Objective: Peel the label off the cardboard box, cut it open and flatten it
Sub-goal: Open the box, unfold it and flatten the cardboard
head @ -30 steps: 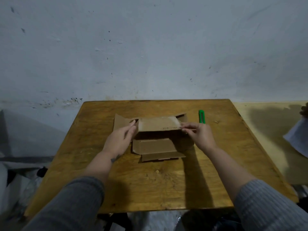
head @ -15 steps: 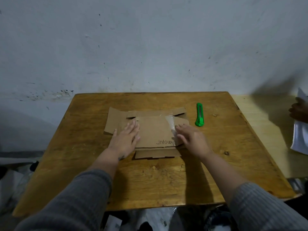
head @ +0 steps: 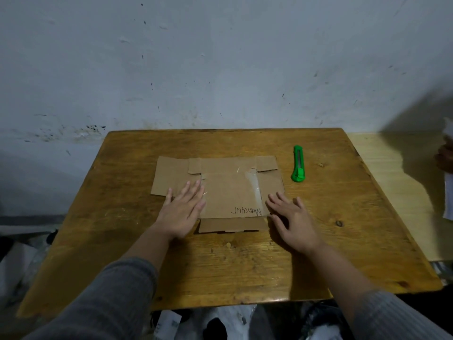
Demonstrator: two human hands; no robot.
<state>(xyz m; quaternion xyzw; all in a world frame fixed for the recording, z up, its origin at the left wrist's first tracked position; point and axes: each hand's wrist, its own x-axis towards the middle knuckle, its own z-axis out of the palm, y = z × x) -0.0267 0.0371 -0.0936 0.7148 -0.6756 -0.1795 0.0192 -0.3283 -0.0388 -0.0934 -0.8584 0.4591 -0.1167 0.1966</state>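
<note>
Hands: left hand (head: 182,212) and right hand (head: 293,220) press the box (head: 228,192) with straight fingers, gripping nothing.
Risk: flaps may pop up.
Knife (head: 298,164): could get bumped off the counter (head: 232,266).

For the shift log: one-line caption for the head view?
Both hands, left and right, press the cut-open cardboard box flat on the wooden table.

Setting: plain indoor work corner — type of room cannot be told.
A worn wooden table (head: 220,266) stands against a scuffed, stained whitewashed wall (head: 220,57); a paler table (head: 392,180) adjoins its right side — crumpled plastic bags (head: 19,261) lie on the floor.
</note>
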